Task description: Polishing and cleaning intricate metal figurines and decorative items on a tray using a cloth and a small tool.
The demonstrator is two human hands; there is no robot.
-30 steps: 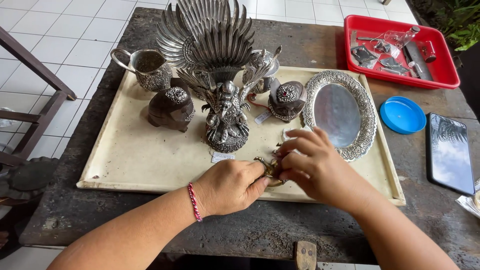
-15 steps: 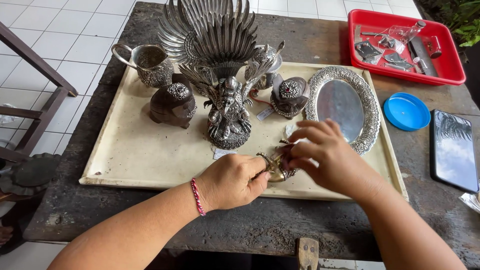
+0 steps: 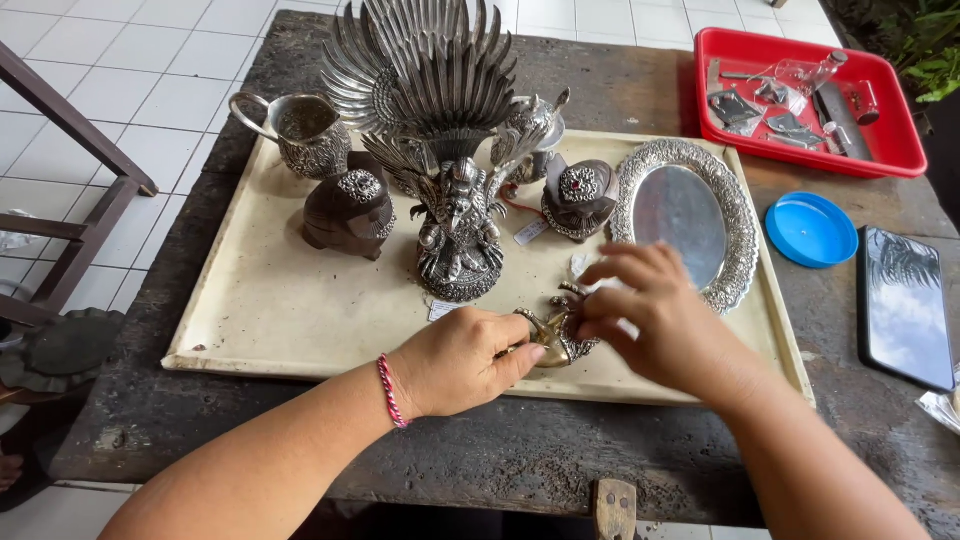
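Head view. Left hand (image 3: pixel 462 362) and right hand (image 3: pixel 660 315) meet at the near edge of a cream tray (image 3: pixel 250 310) on a dark wooden desk (image 3: pixel 500 450). Both sets of fingers grasp a small ornate metal piece (image 3: pixel 556 332) between them, just above the tray surface. Far of it stands a silver winged figure (image 3: pixel 445 150); left of that, a dark lidded pot (image 3: pixel 348 212) and a silver jug (image 3: pixel 300 130). Right: oval silver dish (image 3: pixel 682 215), blue lid (image 3: pixel 811 229), red tray (image 3: pixel 800 100).
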